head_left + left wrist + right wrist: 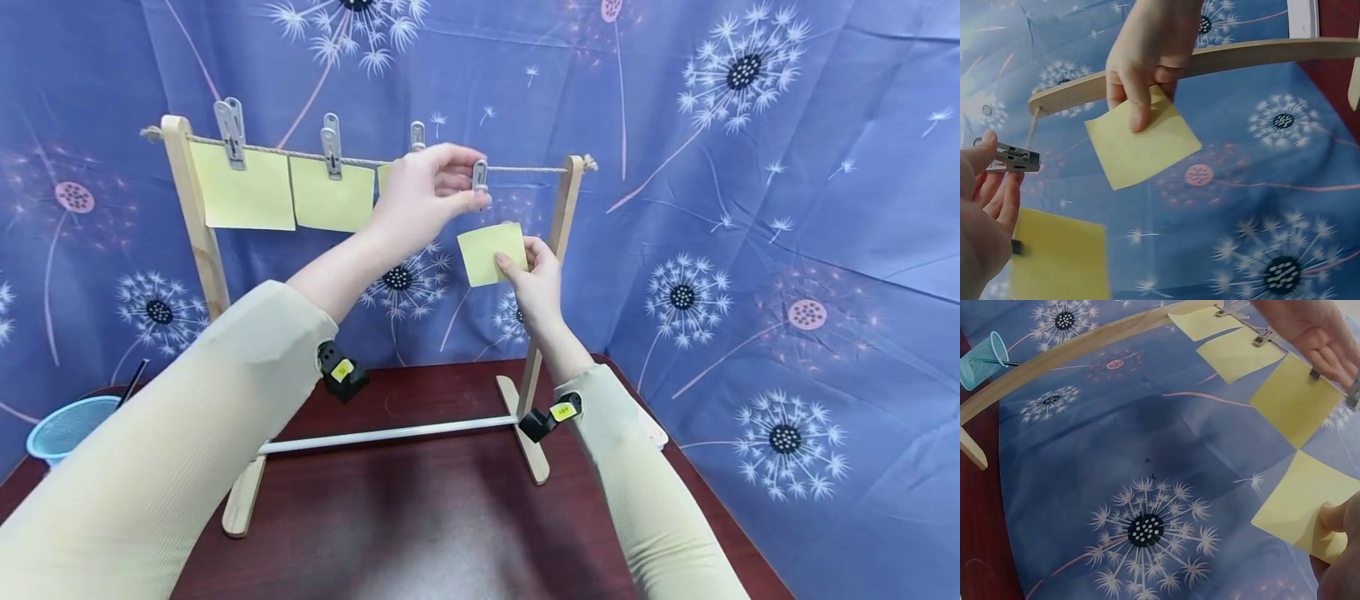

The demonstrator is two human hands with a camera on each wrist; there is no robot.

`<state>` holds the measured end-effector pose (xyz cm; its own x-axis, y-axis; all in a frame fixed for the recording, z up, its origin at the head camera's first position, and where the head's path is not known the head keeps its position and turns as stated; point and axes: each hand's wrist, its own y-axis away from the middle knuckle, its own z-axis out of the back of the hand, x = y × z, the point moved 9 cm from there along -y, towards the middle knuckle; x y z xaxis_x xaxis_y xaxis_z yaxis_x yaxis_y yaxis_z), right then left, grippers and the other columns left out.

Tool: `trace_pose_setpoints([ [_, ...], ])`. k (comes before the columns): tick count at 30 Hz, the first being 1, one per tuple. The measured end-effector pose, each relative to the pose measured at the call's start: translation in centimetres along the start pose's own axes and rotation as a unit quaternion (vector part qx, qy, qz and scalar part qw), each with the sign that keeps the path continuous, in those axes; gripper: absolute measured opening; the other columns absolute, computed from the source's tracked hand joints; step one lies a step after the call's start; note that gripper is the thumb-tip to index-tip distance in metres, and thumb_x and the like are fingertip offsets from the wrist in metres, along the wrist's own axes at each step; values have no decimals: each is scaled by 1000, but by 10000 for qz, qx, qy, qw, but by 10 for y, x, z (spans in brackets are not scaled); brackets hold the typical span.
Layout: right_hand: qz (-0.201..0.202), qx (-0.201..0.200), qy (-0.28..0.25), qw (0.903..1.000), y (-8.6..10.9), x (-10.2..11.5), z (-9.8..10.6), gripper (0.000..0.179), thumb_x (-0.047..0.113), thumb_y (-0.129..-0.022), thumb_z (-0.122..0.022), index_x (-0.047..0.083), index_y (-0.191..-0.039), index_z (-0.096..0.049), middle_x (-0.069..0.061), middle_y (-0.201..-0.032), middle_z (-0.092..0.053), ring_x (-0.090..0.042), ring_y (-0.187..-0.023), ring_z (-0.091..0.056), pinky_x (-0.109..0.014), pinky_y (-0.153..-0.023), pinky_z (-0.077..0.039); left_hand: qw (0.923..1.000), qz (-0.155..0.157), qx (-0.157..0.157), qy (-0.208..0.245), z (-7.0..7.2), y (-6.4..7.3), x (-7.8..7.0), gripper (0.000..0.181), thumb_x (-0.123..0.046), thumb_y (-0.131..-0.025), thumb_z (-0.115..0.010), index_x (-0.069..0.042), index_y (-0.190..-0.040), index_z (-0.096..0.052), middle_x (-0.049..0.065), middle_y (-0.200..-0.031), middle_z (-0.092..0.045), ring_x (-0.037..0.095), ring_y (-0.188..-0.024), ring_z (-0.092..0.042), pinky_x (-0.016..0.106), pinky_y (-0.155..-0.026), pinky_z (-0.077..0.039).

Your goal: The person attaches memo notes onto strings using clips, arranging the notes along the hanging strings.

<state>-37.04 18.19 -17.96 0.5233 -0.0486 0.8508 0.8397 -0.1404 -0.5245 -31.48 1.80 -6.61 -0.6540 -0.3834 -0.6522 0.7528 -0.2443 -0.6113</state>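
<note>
My left hand [422, 190] pinches a grey clothespin [480, 177] between thumb and fingers at the rope [525, 169]. In the left wrist view, the clothespin [1017, 157] lies sideways by the rope. Lower and to the right, my right hand [543, 282] holds a yellow paper note [487, 250] by its edge, thumb in front. This note is apart from the rope. Clothespins hold a first note [243, 190], a second note [333, 196] and a third note [1297, 403] on the rope. In the head view, my left hand mostly covers the third note.
Two wooden posts [564, 208] carry the rope, joined low by a white bar [397, 434]. The stand rests on a dark red table [450, 517]. A blue mesh basket [71, 429] stands at the left. Behind hangs a blue dandelion-print cloth [660, 250].
</note>
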Motion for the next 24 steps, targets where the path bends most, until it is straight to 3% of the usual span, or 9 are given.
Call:
trace_pose_setpoints([
  [8,102,-262,-362,9990,-8,14,-4,21,-5,-89,-64,-9,-109,-57,3,-83,-62,-3,-70,-60,-17,-66,-50,9993,-235,74,-289,0,-21,-31,44,-12,-92,-68,-5,-134,-56,11,-124,-64,19,-110,-65,23,-94,-50],
  [16,66,-334,-832,9960,-16,26,-12,13,-6,-89,-63,-3,-101,-58,5,-80,-61,-4,-71,-61,-18,-69,-49,9969,-362,-2,-692,-4,-37,-46,44,-11,-95,-63,-6,-138,-52,10,-125,-62,17,-110,-65,23,-94,-50],
  [20,84,-313,-1004,9944,-19,30,-15,14,-8,-90,-62,-5,-102,-58,4,-80,-62,-5,-72,-61,-18,-69,-50,9965,-261,-54,-789,-6,-42,-45,43,-10,-96,-62,-4,-137,-53,10,-126,-62,17,-111,-66,21,-94,-49],
  [24,66,-261,-1096,9936,-22,32,-17,16,-6,-91,-62,-7,-106,-57,4,-81,-62,-5,-72,-62,-18,-70,-50,9945,141,-101,-1033,-7,-47,-41,43,-14,-96,-62,-7,-138,-53,7,-127,-63,14,-110,-66,21,-93,-49],
])
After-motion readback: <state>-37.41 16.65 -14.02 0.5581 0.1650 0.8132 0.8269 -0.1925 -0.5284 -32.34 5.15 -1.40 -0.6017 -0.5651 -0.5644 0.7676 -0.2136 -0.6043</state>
